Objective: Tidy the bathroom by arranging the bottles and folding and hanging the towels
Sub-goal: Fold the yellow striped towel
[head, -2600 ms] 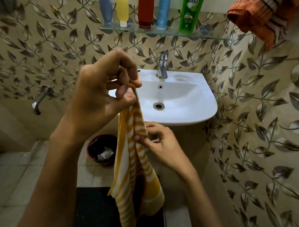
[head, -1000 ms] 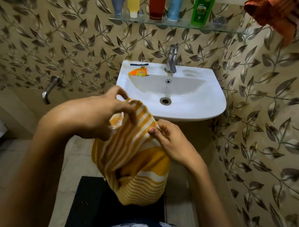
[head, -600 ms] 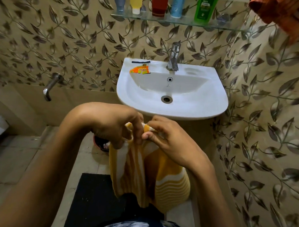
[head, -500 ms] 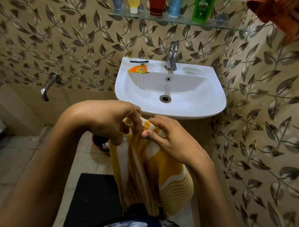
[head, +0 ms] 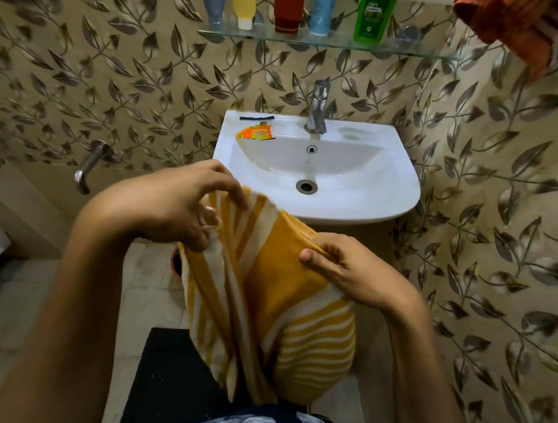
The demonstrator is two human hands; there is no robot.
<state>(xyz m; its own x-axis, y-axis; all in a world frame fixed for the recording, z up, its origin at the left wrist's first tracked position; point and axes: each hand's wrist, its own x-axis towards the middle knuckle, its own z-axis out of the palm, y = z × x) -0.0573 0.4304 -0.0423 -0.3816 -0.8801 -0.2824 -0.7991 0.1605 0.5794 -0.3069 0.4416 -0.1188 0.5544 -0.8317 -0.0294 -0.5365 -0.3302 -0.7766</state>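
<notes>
A yellow towel with white stripes (head: 267, 300) hangs in front of me, below the white sink (head: 397, 184). My left hand (head: 175, 206) pinches its top edge at the left. My right hand (head: 342, 268) grips the top edge at the right, thumb on the cloth. The towel is spread between them and droops in folds toward the floor. Several bottles stand in a row on the glass shelf (head: 412, 52): grey (head: 213, 2), yellow (head: 244, 5), red (head: 288, 8), blue (head: 321, 10) and green (head: 374, 15). An orange striped towel (head: 516, 26) hangs at the top right.
A chrome tap (head: 317, 110) stands on the sink, with an orange sachet (head: 255, 134) on the rim. A wall spout (head: 88, 166) sticks out at the left. A black mat (head: 171, 382) lies on the floor. Leaf-patterned walls close in at the back and right.
My hands have moved apart, spreading the towel's top edge wider. The left hand rose toward the sink rim; the right shifted down and to the right.
</notes>
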